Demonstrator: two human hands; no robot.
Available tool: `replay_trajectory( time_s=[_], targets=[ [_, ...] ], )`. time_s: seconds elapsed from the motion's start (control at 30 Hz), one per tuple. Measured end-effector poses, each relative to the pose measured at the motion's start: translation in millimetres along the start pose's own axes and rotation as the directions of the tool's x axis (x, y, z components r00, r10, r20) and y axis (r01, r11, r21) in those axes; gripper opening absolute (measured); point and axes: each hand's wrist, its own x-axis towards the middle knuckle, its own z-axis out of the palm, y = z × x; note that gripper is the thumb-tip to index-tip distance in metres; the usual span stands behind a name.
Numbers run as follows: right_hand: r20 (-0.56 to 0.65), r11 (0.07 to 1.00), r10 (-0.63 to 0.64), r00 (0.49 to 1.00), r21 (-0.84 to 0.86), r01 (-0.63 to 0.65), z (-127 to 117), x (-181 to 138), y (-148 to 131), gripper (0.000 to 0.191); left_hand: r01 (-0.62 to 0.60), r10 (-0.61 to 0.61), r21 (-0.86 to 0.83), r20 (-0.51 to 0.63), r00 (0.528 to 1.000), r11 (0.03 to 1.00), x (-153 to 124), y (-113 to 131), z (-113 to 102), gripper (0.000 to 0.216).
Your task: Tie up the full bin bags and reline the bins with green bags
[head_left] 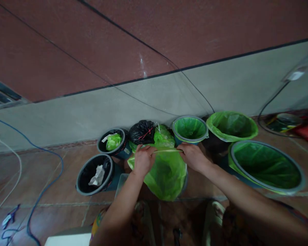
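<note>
A translucent green trash bag (166,176) hangs in front of me over a bin that it mostly hides. Its top edge is pulled taut into a straight band between my hands. My left hand (144,160) is closed on the left end of that edge. My right hand (193,156) grips the right end. Just beyond them, against the wall, lie a tied black trash bag (141,131) with a red string and a knotted green bag (164,136) with a white tie.
Right of my hands stand green-lined bins: a small one (190,128), one by the wall (232,126) and a larger one (268,167). At left, two black-lined bins (94,174) hold crumpled waste. A blue hose (61,164) crosses the tiled floor; cables hang along the wall.
</note>
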Motion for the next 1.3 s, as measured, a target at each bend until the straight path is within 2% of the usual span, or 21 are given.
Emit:
replay_trajectory(
  time_s=[0.1, 0.2, 0.3, 0.37, 0.43, 0.57, 0.63, 0.67, 0.73, 0.8, 0.87, 0.97, 1.07, 1.23, 1.3],
  targets=[
    [0.007, 0.989, 0.103, 0.995, -0.11, -0.102, -2.3, 1.4, 6.5, 0.027, 0.15, -0.15, 0.013, 0.051, 0.987, 0.989, -0.9, -9.2, -8.4, 0.02],
    [-0.018, 0.97, 0.166, 0.986, -0.176, -0.167, -3.9, 4.0, 14.0, 0.028, 0.289, -0.293, 0.057, 0.076, 0.953, 0.956, -2.7, -18.1, -20.3, 0.023],
    [-0.059, 0.964, 0.191, 0.98, -0.175, -0.199, -5.3, 6.8, 22.0, 0.029, 0.407, -0.42, 0.13, 0.099, 0.902, 0.904, -5.2, -29.0, -29.9, 0.025],
    [-0.095, 0.972, 0.188, 0.977, -0.123, -0.199, -6.4, 8.1, 25.9, 0.028, 0.435, -0.455, 0.153, 0.132, 0.881, 0.887, -6.8, -34.8, -32.0, 0.025],
    [-0.132, 0.984, 0.168, 0.977, -0.043, -0.175, -7.1, 8.7, 27.0, 0.027, 0.395, -0.412, 0.136, 0.135, 0.901, 0.909, -8.0, -35.5, -29.6, 0.026],
    [-0.15, 0.989, 0.053, 0.987, 0.147, -0.031, -5.9, 8.7, 18.9, 0.025, 0.176, -0.18, 0.076, 0.054, 0.982, 0.982, -7.5, -15.4, -14.7, 0.071],
    [-0.153, 0.977, -0.007, 0.988, 0.21, 0.04, -3.4, 8.4, 11.5, 0.024, 0.054, -0.055, 0.034, 0.039, 0.998, 0.998, -5.6, 0.9, -5.9, 0.08],
    [-0.156, 0.972, -0.034, 0.987, 0.226, 0.069, -1.8, 8.3, 7.8, 0.024, -0.004, 0.003, 0.01, 0.042, 0.999, 1.0, -4.3, 8.4, -1.9, 0.074],
    [-0.152, 0.967, -0.08, 0.985, 0.227, 0.114, 1.5, 7.7, 1.4, 0.025, -0.083, 0.085, -0.029, 0.078, 0.993, 0.996, -1.9, 19.4, 4.1, 0.047],
    [-0.12, 0.975, -0.101, 0.988, 0.184, 0.122, 4.3, 6.6, -2.5, 0.026, -0.081, 0.086, -0.05, 0.125, 0.988, 0.995, 0.1, 23.4, 6.5, 0.027],
    [-0.072, 0.993, -0.064, 0.995, 0.096, 0.071, 5.9, 4.9, -3.3, 0.028, -0.012, 0.019, -0.059, 0.127, 0.992, 0.998, 1.3, 21.3, 4.7, 0.029],
    [-0.032, 0.996, 0.063, 0.997, -0.066, -0.065, 4.9, 1.8, 0.2, 0.028, 0.112, -0.107, -0.058, 0.075, 0.991, 0.992, 1.6, 12.7, -4.2, 0.028],
    [-0.033, 0.973, 0.156, 0.987, -0.164, -0.16, 0.5, -0.4, 7.6, 0.027, 0.238, -0.237, 0.001, 0.066, 0.969, 0.971, 1.0, 1.9, -15.7, 0.029],
    [-0.052, 0.959, 0.203, 0.978, -0.191, -0.209, -8.1, -0.4, 24.1, 0.027, 0.453, -0.457, 0.12, 0.006, 0.889, 0.883, -1.4, -24.4, -31.0, 0.032],
    [-0.076, 0.97, 0.191, 0.979, -0.14, -0.2, -9.7, 0.3, 28.8, 0.026, 0.484, -0.486, 0.111, -0.005, 0.874, 0.868, -2.6, -33.4, -33.6, 0.031]
  ],
)
